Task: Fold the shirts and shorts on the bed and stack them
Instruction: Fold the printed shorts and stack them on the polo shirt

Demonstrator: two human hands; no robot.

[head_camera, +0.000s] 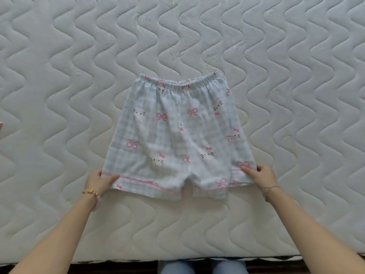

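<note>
Quilted white bed (59, 224) fills nearly the whole frame, its near edge running along the bottom, where our knees in blue jeans (201, 268) show just below it. Both bare forearms reach up from the lower corners. Our left hand (100, 179), with a gold bracelet (89, 191) at the wrist, has its fingers (110, 177) closed in a pinch on the lower left hem corner of a pair of shorts (177, 131). Our right hand (262, 175), wearing a thin chain bracelet (270, 189), has its fingers (246, 170) pinching the lower right hem corner the same way.

The shorts lie flat in the middle of the frame, pale blue check with pink bows and cat faces, leg openings toward us and the elastic waistband (197, 82) at the far end. Beyond them is only bare wavy quilting up to the top edge.

We judge this garment spread out and not yet folded; the first fold looks about to start. No folded stack and no shirts are in view, so we cannot tell how much is done overall. A pink scrap (1, 127) at the left edge is cut off and unidentifiable. The fingers under the hem are hidden by cloth.
</note>
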